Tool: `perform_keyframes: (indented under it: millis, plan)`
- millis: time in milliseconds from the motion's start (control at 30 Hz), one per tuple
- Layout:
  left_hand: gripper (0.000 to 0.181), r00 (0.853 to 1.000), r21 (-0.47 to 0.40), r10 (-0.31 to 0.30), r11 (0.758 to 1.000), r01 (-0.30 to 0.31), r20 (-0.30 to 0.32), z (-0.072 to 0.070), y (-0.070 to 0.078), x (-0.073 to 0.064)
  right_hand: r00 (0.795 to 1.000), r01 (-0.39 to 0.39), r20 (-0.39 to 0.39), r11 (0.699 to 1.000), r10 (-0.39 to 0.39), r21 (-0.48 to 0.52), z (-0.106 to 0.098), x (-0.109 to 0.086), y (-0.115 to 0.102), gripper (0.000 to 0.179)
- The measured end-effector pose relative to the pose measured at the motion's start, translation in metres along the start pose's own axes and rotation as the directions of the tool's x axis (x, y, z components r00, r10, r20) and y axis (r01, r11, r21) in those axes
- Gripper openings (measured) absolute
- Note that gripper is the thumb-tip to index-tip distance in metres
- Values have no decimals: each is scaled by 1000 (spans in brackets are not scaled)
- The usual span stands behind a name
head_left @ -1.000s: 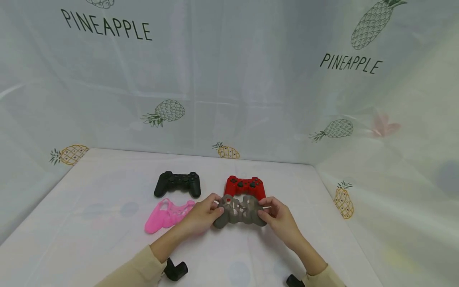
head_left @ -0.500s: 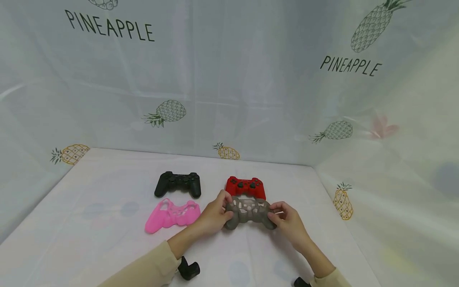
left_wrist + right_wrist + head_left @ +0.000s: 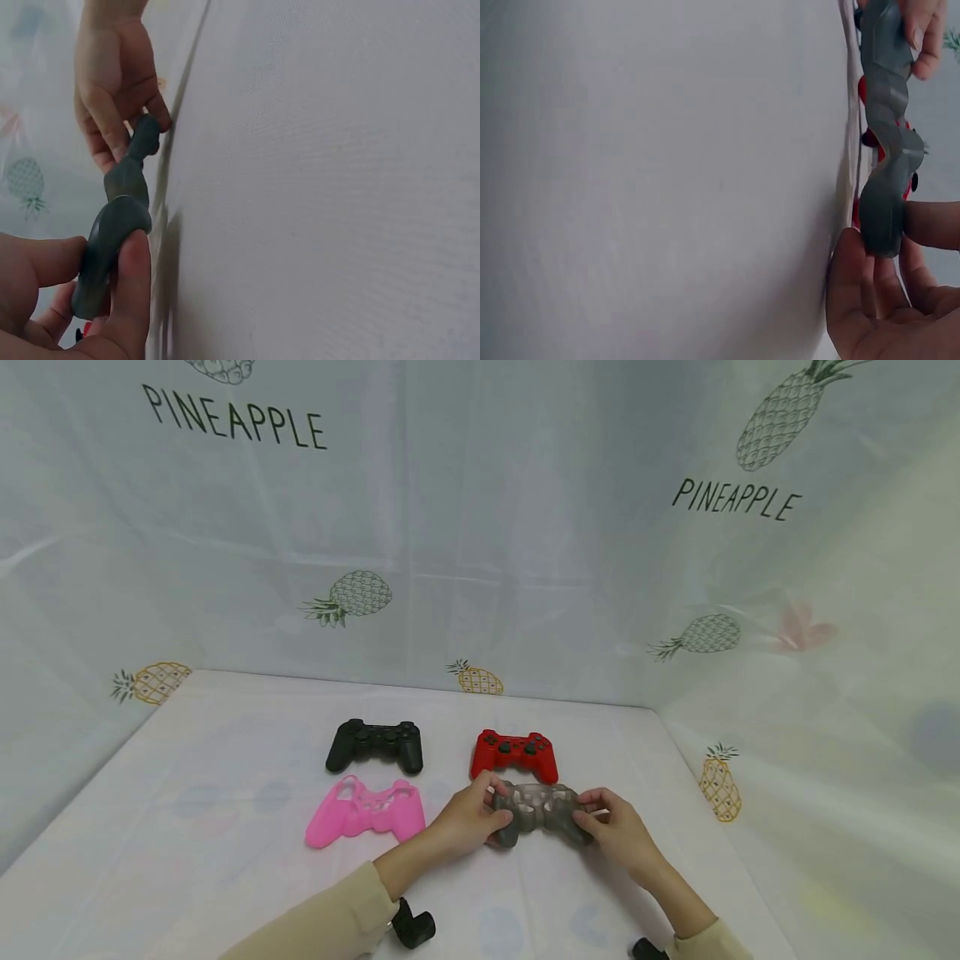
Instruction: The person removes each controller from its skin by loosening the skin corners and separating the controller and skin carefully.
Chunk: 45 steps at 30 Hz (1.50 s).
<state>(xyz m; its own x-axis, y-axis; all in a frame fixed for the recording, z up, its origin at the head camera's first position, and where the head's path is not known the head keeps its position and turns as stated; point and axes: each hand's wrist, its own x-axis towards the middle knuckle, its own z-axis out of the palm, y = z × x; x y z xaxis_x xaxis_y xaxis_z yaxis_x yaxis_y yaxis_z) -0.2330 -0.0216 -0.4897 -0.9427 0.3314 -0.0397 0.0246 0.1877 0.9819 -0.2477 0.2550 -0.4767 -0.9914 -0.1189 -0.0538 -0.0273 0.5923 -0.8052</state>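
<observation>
A grey, see-through silicone controller cover [image 3: 542, 812] with cut-out openings is held level between both hands, just in front of the red game controller [image 3: 514, 755]. My left hand [image 3: 467, 818] pinches its left grip between thumb and fingers. On the other side, my right hand [image 3: 619, 837] pinches the right grip the same way. Seen edge-on in the left wrist view, the cover [image 3: 124, 217] is raised off the white cloth, its shadow beside it. In the right wrist view the cover's grip [image 3: 883, 217] lies between thumb and fingertips.
A black game controller [image 3: 375, 745] lies at the back left. In front of it rests a pink controller cover [image 3: 366, 815], left of my left hand. A white cloth with pineapple prints [image 3: 480, 568] hangs behind the white-covered table [image 3: 247, 877].
Both hands have carried the grey controller cover to the right and a little nearer, uncovering more of the red controller and the pink cover. The controllers lie where they were.
</observation>
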Motion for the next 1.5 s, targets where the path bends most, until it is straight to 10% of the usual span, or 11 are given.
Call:
perform_keyframes:
  millis: [667,833,1100,1500]
  plan:
    - [39,997,-50,-55,997,58,51,5,-5,2,986,46,165,989,-22,-141,-21,2,4,26]
    - [47,999,55,-29,998,27,30,2,-3,2,986,53,166,986,-27,-156,-20,5,1,22]
    - [53,999,344,26,939,-10,-41,-6,-3,4,990,86,125,981,-65,-175,-21,9,-7,23]
    - [55,949,367,85,929,34,-304,-26,-9,25,984,176,78,954,-162,-243,-21,33,-20,46]
